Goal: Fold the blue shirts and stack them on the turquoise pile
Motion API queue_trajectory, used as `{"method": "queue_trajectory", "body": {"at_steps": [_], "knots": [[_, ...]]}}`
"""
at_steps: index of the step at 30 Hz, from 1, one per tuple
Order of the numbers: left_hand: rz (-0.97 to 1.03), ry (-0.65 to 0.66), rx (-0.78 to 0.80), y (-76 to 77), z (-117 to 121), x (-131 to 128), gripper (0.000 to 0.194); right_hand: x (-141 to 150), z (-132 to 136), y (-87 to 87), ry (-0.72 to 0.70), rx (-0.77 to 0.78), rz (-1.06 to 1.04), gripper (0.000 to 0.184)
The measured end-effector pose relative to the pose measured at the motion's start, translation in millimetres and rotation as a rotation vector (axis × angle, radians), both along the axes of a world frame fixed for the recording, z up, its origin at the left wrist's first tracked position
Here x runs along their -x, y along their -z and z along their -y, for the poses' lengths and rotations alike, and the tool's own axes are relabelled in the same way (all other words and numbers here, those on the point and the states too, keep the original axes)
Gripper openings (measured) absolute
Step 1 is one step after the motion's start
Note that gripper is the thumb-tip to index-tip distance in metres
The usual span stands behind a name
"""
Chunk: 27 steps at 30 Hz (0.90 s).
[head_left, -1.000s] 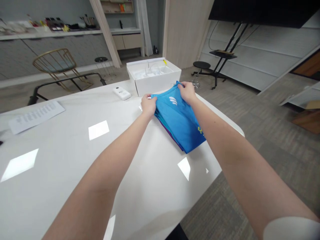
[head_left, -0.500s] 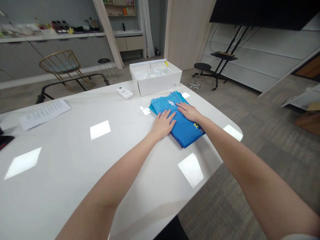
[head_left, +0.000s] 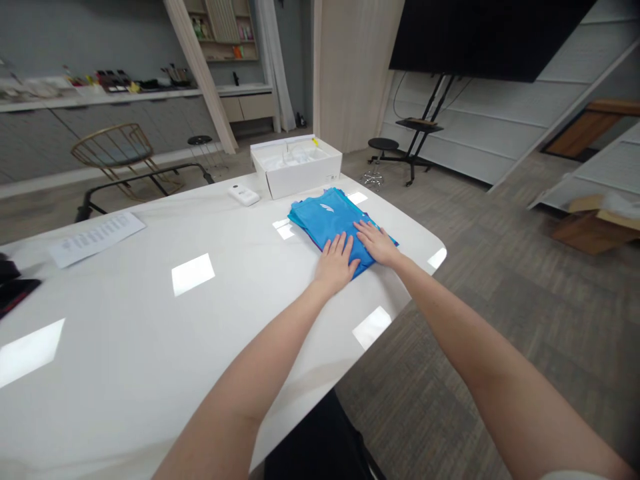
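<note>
I see the white surface (head_left: 150, 333) stretching wide and bare to my left, its rounded edge just right of the folded blue garment (head_left: 325, 223); the garment's long axis runs from me toward the white box (head_left: 295, 170); my left hand (head_left: 337, 260) and right hand (head_left: 376, 241) lie flat, fingers spread, on its near end, having slid nearer since 0.5 s ago.

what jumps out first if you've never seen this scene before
The bright blue folded garment near the far right corner of the glossy white table, with the left hand and right hand pressed flat on its near end. Just beyond it stands an open white box, with a small white device to its left.
</note>
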<state>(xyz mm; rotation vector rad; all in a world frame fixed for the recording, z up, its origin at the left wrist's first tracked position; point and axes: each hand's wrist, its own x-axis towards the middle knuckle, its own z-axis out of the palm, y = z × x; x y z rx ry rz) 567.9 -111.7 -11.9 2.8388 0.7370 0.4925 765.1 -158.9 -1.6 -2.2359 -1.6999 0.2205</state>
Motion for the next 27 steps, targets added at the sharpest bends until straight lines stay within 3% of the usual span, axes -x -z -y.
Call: {"method": "queue_trajectory", "body": {"at_steps": [4,7,11,14,17,22,27], "knots": [[-0.033,0.004,0.029,-0.2,6,14,0.066,-8,23,-2.8,0.100,0.099,0.076,0.057],[-0.098,0.035,0.104,-16.7,7,37,0.060,-5,34,-17.3,0.170,0.125,0.120,0.054],[-0.086,0.000,0.123,-42.5,7,88,0.040,34,37,-46.6,0.138,-0.028,0.174,0.039],[-0.106,-0.077,0.119,-55.4,5,137,0.033,82,31,-63.8,-0.015,-0.081,0.117,0.032],[-0.121,-0.148,0.109,-60.3,6,193,0.031,138,22,-68.7,-0.183,-0.061,0.042,0.028],[-0.103,-0.305,0.148,-53.9,15,303,0.030,242,1,-50.3,-0.424,-0.021,-0.097,0.021],[-0.071,-0.542,0.184,-45.3,29,424,0.029,365,-24,-27.4,-0.637,0.042,-0.203,0.019]]}}
